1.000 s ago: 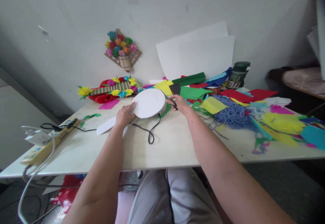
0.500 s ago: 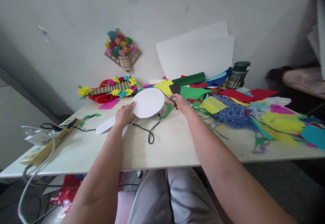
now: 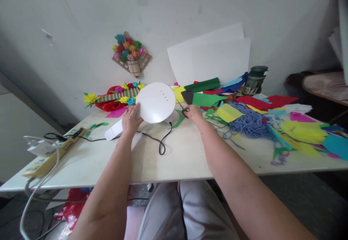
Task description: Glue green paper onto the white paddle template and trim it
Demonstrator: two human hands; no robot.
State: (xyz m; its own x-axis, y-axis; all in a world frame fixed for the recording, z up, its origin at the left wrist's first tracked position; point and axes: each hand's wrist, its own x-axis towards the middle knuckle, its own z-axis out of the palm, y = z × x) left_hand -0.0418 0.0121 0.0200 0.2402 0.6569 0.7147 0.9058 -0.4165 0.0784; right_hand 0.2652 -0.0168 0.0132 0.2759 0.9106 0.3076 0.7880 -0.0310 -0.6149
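A white round disc (image 3: 155, 103) with a row of small dark holes, which looks like the head of a desk lamp, is tilted up above the table. My left hand (image 3: 132, 119) is closed on its left edge, with the fingers partly hidden. A white strip (image 3: 114, 130) with small dark marks sticks out behind that hand. To the right of the disc, my right hand (image 3: 194, 113) holds black-handled scissors (image 3: 185, 112), their blades pointing up and left towards the disc. Green paper (image 3: 179, 119) lies between the disc and this hand.
Blue yarn (image 3: 247, 120) and coloured paper sheets (image 3: 303, 131) cover the table's right side. A paper-flower craft (image 3: 116, 98) lies at the back left. A power strip (image 3: 54, 152) and a black cord (image 3: 161, 142) occupy the left and middle. A dark bottle (image 3: 255, 80) stands behind.
The white disc has shifted left and up and tilted to face me more. My left hand moved with it. My right hand with the scissors has shifted slightly right and down.
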